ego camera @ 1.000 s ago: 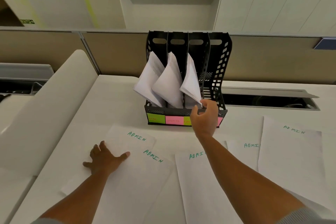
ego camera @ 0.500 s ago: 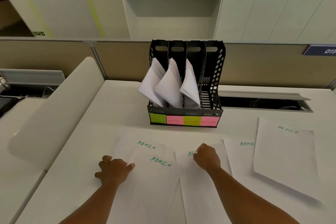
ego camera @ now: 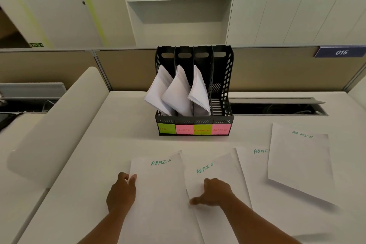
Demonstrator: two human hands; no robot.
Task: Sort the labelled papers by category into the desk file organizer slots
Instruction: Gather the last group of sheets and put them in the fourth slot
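- L hand point(ego camera: 121, 194) curls at left edge of nearest ADMIN sheet point(ego camera: 158, 194), thumb on top, pinching its edge.
- R hand point(ego camera: 214, 192) presses down on 2nd ADMIN sheet point(ego camera: 215, 168), fingers curled under, thumb out to the left; can't tell if it grips the paper.
- 2 more ADMIN sheets point(ego camera: 299, 160) lie to the right, overlapping.
- Desk point(ego camera: 122, 125) is white.
- Black organizer point(ego camera: 195, 121) stands behind, 4 slots: HR, SPORTS, FINANCE hold papers point(ego camera: 178, 93); ADMIN slot point(ego camera: 219, 103) has none.
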